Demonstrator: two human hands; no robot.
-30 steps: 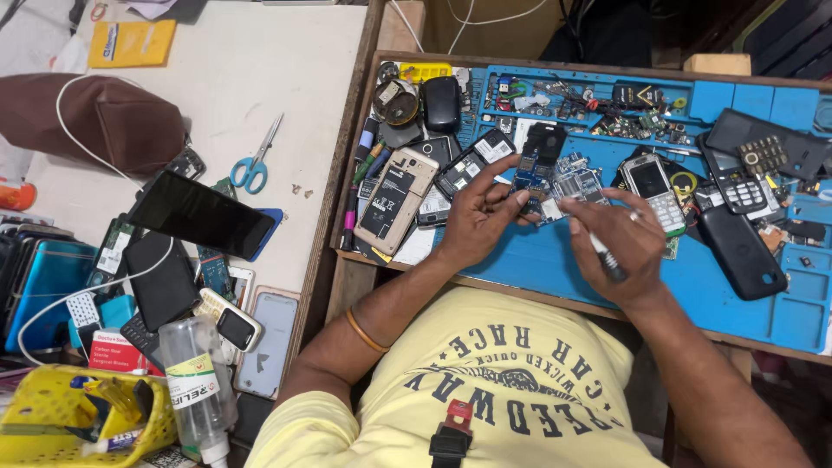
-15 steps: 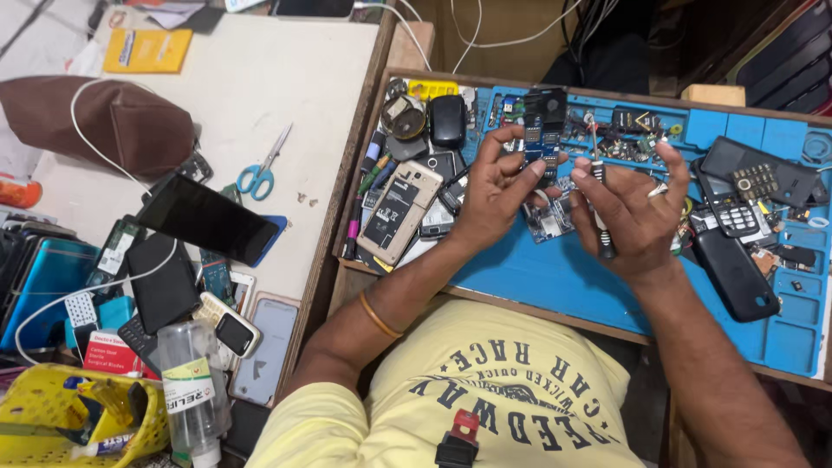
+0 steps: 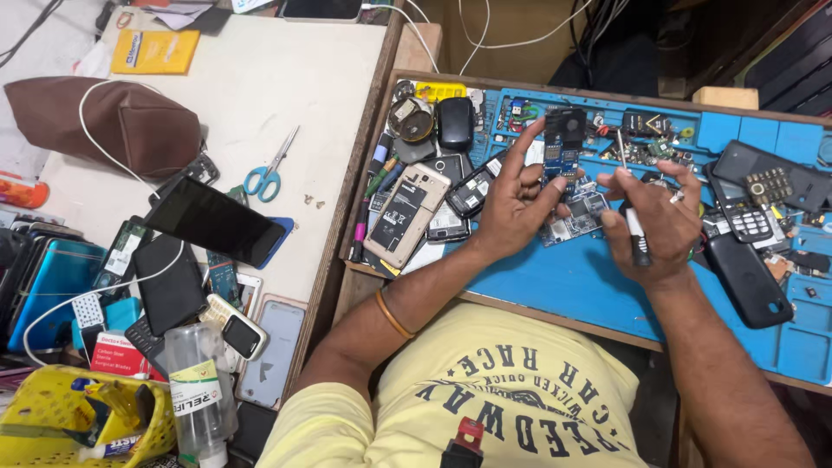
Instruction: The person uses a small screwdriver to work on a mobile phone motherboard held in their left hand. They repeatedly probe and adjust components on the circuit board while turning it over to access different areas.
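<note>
Over a cluttered repair surface [image 3: 598, 286] lined with a blue mat, I see the left hand [image 3: 516, 204] raised with its fingers spread, pinching a small dark phone circuit board [image 3: 563, 139] by its lower edge between thumb and forefinger, so the board stands upright above the mat. The right hand [image 3: 654, 217] is curled closed around a slim screwdriver [image 3: 631, 204], its thin metal tip pointing up and away just beside the board, its dark handle end showing below the fingers. A second bare circuit board [image 3: 579, 217] lies flat on the mat between the 2 hands. Left of the left hand lie a gold phone back shell [image 3: 406, 215] and several opened handsets; right of the right hand sit a keypad phone [image 3: 745, 221] and a black phone [image 3: 750, 279]. On the white surface [image 3: 286, 104] to the left are blue-handled scissors [image 3: 270, 169] and a brown pouch [image 3: 108, 121]
</note>
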